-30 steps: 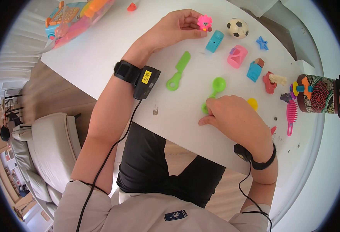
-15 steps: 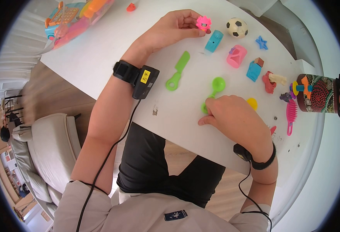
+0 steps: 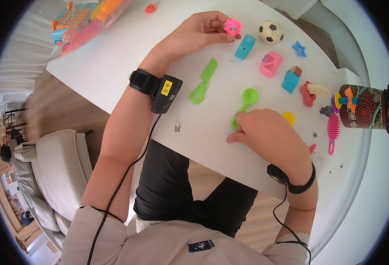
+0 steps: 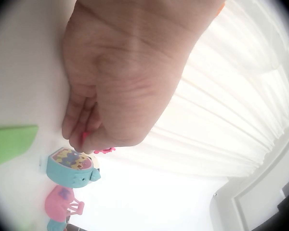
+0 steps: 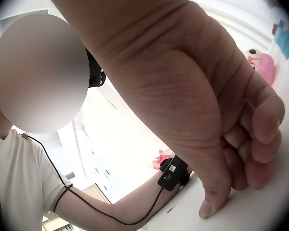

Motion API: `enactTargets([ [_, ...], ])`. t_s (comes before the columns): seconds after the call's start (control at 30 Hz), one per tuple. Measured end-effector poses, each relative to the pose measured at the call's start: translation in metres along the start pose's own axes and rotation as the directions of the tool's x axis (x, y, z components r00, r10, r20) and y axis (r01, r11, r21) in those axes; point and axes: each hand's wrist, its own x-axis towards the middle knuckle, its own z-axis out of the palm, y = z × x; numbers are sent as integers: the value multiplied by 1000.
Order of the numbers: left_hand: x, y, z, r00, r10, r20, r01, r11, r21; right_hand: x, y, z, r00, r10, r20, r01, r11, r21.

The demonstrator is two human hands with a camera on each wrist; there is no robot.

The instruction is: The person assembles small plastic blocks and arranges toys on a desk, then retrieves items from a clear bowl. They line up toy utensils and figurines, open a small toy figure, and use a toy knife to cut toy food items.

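At the far side of the table, my left hand [image 3: 205, 30] pinches a small pink flower-shaped toy [image 3: 232, 26] between thumb and fingers. In the left wrist view the fingers cover most of that toy. A turquoise toy block [image 3: 245, 47] lies just beside these fingertips. My right hand [image 3: 267, 132] rests low over the near part of the table, its fingers loosely bent and the thumb apart. It overlaps the handle of a green toy spoon [image 3: 250, 96] in the head view. In the right wrist view nothing shows between thumb and fingers. A green toy knife [image 3: 204, 81] lies between the hands.
Right of the left hand are a toy football [image 3: 271, 32], a blue star [image 3: 299, 49], a pink toy [image 3: 271, 64] and a blue toy [image 3: 290, 81]. Farther right lie a pink comb [image 3: 333, 134] and a patterned canister [image 3: 364, 107]. A toy phone [image 3: 73, 20] stands at the far left.
The pink flower-shaped toy has turned slightly in my left fingers and shifted a little to the left. My right hand has stayed still.
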Motion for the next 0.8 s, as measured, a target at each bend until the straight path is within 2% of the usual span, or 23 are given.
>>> enactTargets([
  [0.8, 1, -2, -2, 1000, 14, 15, -14, 1000, -9, 0, 0, 0, 1000, -5, -5, 6, 1000, 15],
])
